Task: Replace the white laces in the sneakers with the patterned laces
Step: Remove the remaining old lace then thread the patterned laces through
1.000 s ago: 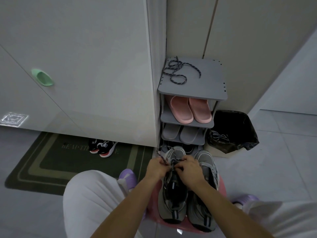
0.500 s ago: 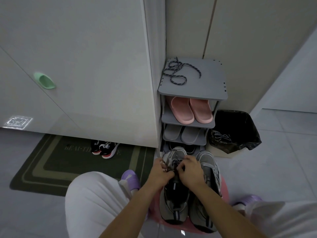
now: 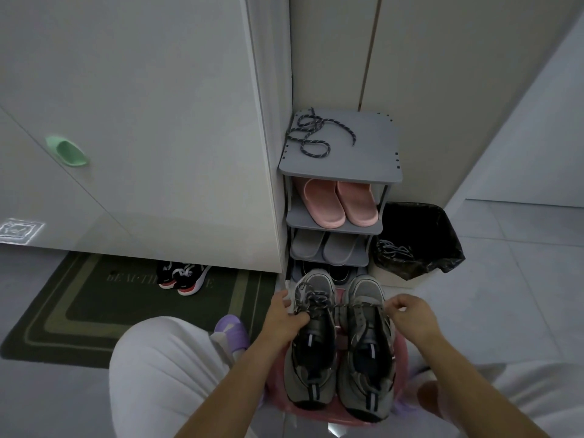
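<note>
While pinching patterned lace [image 3: 354,306] taut across right sneaker [image 3: 366,346] between fingers of right hand [image 3: 409,314], left hand [image 3: 284,317] gripping left sneaker [image 3: 313,343] on pink stool [image 3: 319,414], likely risks uneven ends or eyelet pull-out through overhard sideways tug.

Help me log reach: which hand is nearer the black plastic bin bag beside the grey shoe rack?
Right. The right hand, pinching the patterned lace, is short of the black plastic bin bag; the left hand holds the left grey sneaker, further left.
</note>
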Motion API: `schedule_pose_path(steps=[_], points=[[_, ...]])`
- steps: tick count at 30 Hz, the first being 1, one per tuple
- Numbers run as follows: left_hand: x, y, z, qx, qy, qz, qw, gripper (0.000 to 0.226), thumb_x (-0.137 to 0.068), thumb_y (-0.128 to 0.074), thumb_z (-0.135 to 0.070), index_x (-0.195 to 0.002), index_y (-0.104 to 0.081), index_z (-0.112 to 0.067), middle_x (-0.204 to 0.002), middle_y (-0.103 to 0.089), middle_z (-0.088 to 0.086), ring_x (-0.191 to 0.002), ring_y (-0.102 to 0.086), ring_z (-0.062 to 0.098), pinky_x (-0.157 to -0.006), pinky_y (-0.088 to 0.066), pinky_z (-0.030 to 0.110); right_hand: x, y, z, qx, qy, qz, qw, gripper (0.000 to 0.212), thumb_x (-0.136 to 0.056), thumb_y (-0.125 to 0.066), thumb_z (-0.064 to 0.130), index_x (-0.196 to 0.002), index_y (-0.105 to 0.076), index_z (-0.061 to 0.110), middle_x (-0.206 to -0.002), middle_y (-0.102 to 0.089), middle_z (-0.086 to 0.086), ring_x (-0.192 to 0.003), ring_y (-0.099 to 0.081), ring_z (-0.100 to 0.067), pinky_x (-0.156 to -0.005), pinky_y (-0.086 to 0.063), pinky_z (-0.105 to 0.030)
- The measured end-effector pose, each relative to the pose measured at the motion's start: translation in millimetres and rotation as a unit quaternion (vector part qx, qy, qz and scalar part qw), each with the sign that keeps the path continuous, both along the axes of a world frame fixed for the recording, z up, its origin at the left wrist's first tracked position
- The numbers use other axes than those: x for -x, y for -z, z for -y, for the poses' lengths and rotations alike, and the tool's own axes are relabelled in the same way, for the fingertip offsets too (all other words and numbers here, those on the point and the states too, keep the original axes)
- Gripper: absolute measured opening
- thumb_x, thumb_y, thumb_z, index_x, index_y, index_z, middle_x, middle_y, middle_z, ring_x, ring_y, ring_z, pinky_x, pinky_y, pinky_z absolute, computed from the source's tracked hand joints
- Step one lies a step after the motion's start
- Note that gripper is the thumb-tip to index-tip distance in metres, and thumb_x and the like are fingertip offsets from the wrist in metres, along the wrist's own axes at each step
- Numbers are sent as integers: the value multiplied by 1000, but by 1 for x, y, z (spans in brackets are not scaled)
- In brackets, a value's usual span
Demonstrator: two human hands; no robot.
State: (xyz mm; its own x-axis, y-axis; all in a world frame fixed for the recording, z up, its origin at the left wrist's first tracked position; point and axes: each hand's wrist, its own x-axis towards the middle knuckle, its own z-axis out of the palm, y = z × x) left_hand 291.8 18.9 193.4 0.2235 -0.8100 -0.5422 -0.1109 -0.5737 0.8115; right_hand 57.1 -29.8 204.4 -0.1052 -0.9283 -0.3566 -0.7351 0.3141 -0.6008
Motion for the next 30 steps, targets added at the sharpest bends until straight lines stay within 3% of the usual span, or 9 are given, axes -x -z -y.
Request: schedule_pose_path(steps=[3, 5, 8, 11, 16, 22, 30], points=[[2, -1, 0, -1, 4, -5, 1000, 67, -84, -61, 1, -141, -27, -3, -137, -44, 17, -105, -49, 17, -86, -43, 26, -11, -3, 0, 12, -32, -17, 999, 8, -85, -64, 27, -79, -63, 23, -86, -64, -2, -87, -62, -25, -72, -47, -31], [2, -3, -1, -1, 4, -5, 1000, 64, -85, -60, 1, -141, -28, -3, -132, -48, 16, -103, -50, 17, -84, -43, 26, -23, -6, 2, 44, -53, -33, 997, 20, -83, -65, 32, -101, -66, 24, -92, -62, -4, -90, -62, -25, -71, -46, -30], [2, -4, -2, -6, 3, -6, 1000, 61, -85, -59, 2, -139, -31, -4, -116, -51, 9, -100, -51, 17, -82, -43, 25, -44, -11, 2, 60, -153, -88, 982, 23, -86, -62, 36, -107, -67, 27, -103, -60, -6, -103, -57, -24, -86, -49, -33], [2, -5, -2, -11, 5, -1, 1000, 62, -85, -60, 1, -139, -31, -3, -116, -53, 10, -99, -53, 17, -82, -45, 26, -59, -12, 0, 50, -218, -149, 963, 30, -88, -57, 39, -118, -61, 37, -113, -54, -4, -114, -49, -22, -94, -43, -31], [0, -3, -3, -13, -2, 8, 1000, 61, -85, -61, -1, -139, -32, -3, -123, -55, 14, -101, -54, 18, -87, -45, 27, -57, -11, 0, 22, -260, -193, 946, 25, -86, -57, 42, -111, -62, 38, -113, -51, -3, -115, -48, -22, -92, -43, -33], [1, 0, -1, -15, 2, 19, 1000, 59, -85, -61, -1, -137, -34, -3, -115, -56, 12, -100, -56, 20, -84, -46, 28, -69, -8, 1, -4, -280, -203, 938, 30, -91, -51, 42, -117, -60, 32, -120, -49, -8, -117, -48, -26, -94, -41, -35], [1, 0, 2, -13, 25, 52, 998, 53, -84, -61, -3, -132, -39, -3, -114, -56, 11, -102, -58, 24, -92, -49, 35, -40, -13, 4, 53, -210, -174, 961, 20, -92, -53, 37, -98, -68, 24, -105, -54, -3, -101, -55, -20, -85, -45, -30]])
